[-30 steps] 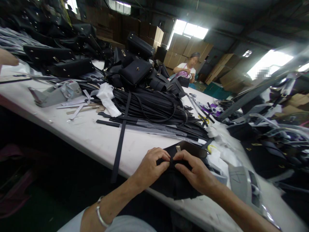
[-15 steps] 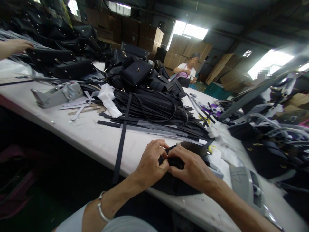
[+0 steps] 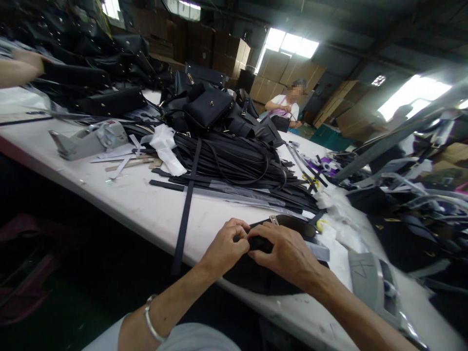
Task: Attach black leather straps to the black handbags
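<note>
A black leather bag [image 3: 263, 278] lies at the near edge of the white table [image 3: 139, 200], with a small metal clasp [image 3: 273, 220] on its top. My left hand [image 3: 224, 248] pinches the bag's upper edge, fingers curled tight. My right hand [image 3: 287, 253] grips the same edge just to the right, its fingertips meeting those of the left. A silver bracelet [image 3: 150, 324] circles my left wrist.
A heap of black straps [image 3: 237, 163] covers the table's middle; one strap [image 3: 185, 222] hangs over the near edge. Black bags [image 3: 208, 107] pile behind. A grey tool [image 3: 86, 141] and white scraps lie left. A co-worker's hand [image 3: 22, 66] reaches at far left; another person [image 3: 287, 105] sits beyond.
My hands have closed together on the bag's top edge and slid slightly down. The co-worker's hand at far left has reached further onto a black bag.
</note>
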Demonstrator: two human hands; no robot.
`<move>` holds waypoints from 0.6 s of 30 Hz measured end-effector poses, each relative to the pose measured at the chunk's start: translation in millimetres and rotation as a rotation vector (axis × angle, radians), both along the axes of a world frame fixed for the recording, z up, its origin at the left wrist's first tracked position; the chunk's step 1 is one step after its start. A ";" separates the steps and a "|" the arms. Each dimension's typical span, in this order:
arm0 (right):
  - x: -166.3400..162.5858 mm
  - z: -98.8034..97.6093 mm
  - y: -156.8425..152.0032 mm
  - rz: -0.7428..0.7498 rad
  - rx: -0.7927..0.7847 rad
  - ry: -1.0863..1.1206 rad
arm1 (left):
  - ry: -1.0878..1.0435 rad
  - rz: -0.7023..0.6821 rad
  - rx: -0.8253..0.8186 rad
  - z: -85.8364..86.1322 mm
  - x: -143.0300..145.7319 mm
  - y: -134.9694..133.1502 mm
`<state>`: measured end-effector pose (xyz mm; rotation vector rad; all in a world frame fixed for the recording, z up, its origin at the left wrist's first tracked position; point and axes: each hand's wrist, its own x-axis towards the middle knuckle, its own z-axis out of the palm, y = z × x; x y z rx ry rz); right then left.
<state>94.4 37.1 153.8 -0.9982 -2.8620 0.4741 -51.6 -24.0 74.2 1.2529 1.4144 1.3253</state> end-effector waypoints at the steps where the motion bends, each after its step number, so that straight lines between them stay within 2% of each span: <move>1: 0.9 -0.6 0.7 0.001 -0.029 0.027 | -0.005 -0.011 -0.001 0.1 0.2 0.4; 8: 8.0 -6.1 3.1 -0.060 -0.119 0.126 | 0.038 0.018 -0.014 -6.0 -3.5 -4.3; 14: 5.2 -2.1 1.6 -0.097 -0.106 0.077 | 0.152 0.013 -0.080 -10.6 -24.4 -20.5; 18: 4.9 0.5 0.7 -0.100 -0.091 0.065 | 0.258 0.070 -0.134 -17.1 -40.7 -30.7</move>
